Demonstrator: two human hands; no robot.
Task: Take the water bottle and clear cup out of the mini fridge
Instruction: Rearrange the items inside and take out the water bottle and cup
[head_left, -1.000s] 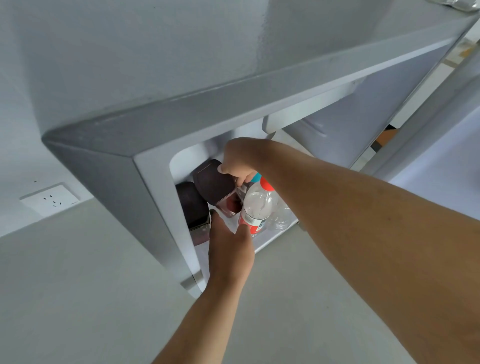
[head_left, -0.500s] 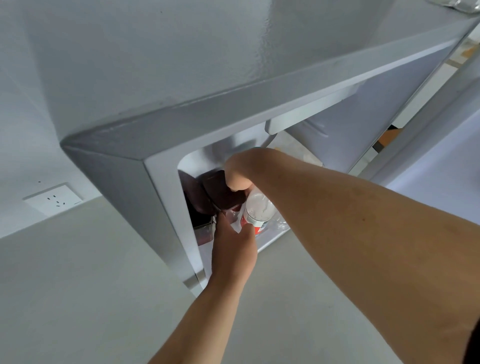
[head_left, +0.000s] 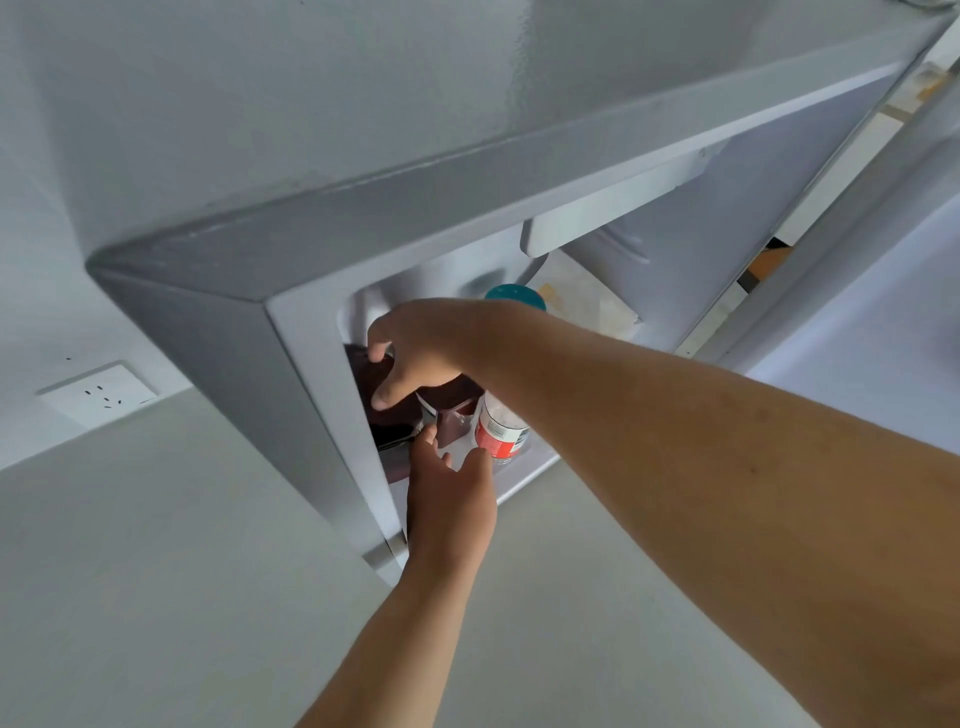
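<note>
- Two hands are inside the open mini fridge (head_left: 291, 332) right now, so this looks like the reach-and-grab stage, with nothing out yet.
- Right hand (head_left: 415, 353) comes in from above, fingers curled loosely over a dark maroon container (head_left: 379, 379) at the fridge's left wall. Looks like it's resting on or steadying it, not a firm grip as far as I can tell.
- Left hand (head_left: 452, 493) comes up from below the fridge opening, thumb and fingers spread apart, not closed on anything. Its thumb is just beside the bottom of the water bottle (head_left: 498, 431).
- The water bottle sits upright on the fridge shelf, right of the maroon stuff, red label showing; its top is hidden behind the right forearm.
- Clear cup: honestly can't pick it out. There's something see-through near the bottle, but it's too murky to call.
- A teal cap (head_left: 514, 299) pokes out deeper in the fridge, behind the right wrist.
- My guess for the next move: close the left hand around the bottle's lower body and pull it straight out past the door frame, without knocking the maroon containers next to it. Then go hunting for the cup.
</note>
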